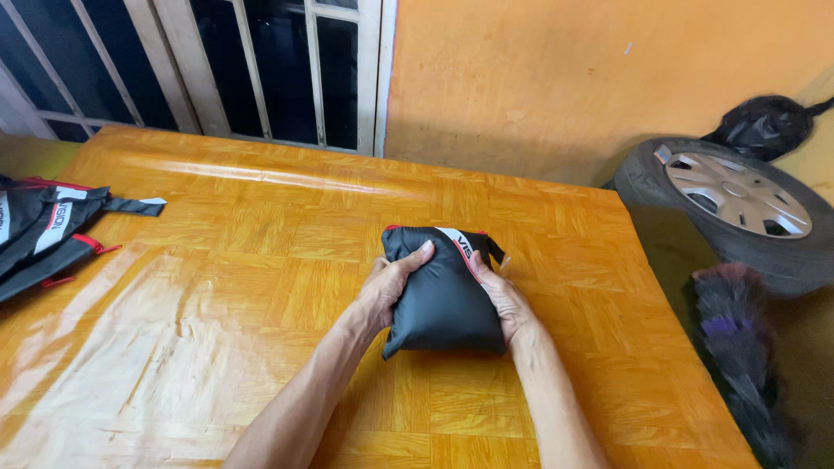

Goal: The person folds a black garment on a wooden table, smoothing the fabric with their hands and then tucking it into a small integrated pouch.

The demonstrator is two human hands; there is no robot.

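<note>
A folded black fabric bundle (443,300) with red piping and a white stripe lies on the orange wood-pattern table (261,226). My left hand (389,287) grips its left side, thumb pressed on top. My right hand (506,302) presses against its right side, thumb on the upper edge. Both hands squeeze the bundle between them, near the table's middle right.
A second black garment (48,233) with red and white trim lies at the table's left edge. A car tyre with a silver hubcap (738,204) leans by the orange wall at the right, a black bag (764,123) behind it. A dark feather duster (738,347) sits beside the table.
</note>
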